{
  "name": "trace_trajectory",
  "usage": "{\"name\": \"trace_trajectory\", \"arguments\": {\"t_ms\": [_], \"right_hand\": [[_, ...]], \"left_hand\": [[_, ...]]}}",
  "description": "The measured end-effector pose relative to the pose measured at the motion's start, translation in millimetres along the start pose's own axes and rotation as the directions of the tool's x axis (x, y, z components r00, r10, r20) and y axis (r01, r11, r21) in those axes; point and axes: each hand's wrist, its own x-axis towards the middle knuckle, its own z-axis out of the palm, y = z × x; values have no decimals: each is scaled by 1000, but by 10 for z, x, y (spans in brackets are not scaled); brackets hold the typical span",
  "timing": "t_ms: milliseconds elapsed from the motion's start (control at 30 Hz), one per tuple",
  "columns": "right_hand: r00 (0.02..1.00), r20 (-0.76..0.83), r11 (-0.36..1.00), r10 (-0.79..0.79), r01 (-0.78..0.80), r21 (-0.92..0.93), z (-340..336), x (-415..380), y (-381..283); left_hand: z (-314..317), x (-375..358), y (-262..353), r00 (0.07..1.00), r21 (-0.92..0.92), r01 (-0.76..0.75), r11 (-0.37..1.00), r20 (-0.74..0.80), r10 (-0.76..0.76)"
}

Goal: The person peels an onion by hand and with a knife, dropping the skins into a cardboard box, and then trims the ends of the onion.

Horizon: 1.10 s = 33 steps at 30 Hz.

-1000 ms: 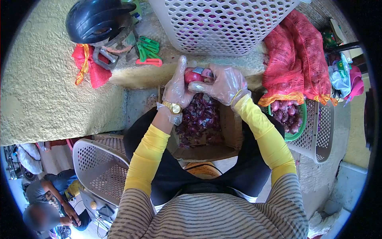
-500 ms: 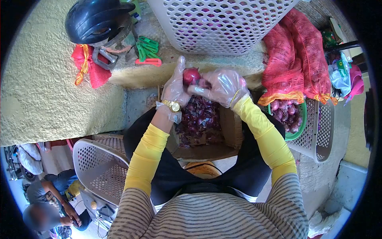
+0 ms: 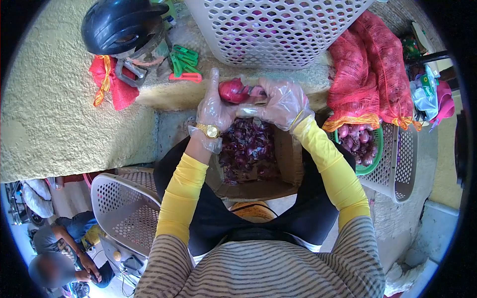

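Observation:
My left hand, in a clear plastic glove with a gold watch at the wrist, holds a red onion, its thumb stretched up beside it. My gloved right hand is closed at the onion's right side, fingertips close to it. A small pinkish and dark piece shows between the right fingers and the onion; I cannot tell whether it is a tool or skin. Below both hands, between my legs, stands a cardboard box holding loose purple onion skins.
A large plastic basket stands on the ledge ahead, beside red mesh sacks. A green basket of onions is at right. On the left are a black helmet, green clips, another basket and a seated person.
Both hands have shifted slightly left, the onion with them. The onion has turned, and more of it shows beside the left thumb.

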Motion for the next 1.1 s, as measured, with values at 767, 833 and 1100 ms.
{"name": "trace_trajectory", "arguments": {"t_ms": [767, 833, 1100], "right_hand": [[998, 51, 995, -34, 39, -95, -43, 27, 60], [997, 73, 996, -16, 23, -89, -40, 23, 50], [999, 35, 987, -35, 40, -156, 17, 9, 49]], "left_hand": [[122, -42, -64, 972, 57, 187, 981, 136, -193], [71, -24, -57, 970, 48, 190, 981, 146, -195], [94, -26, -96, 984, 48, 160, 986, 73, -163]]}}
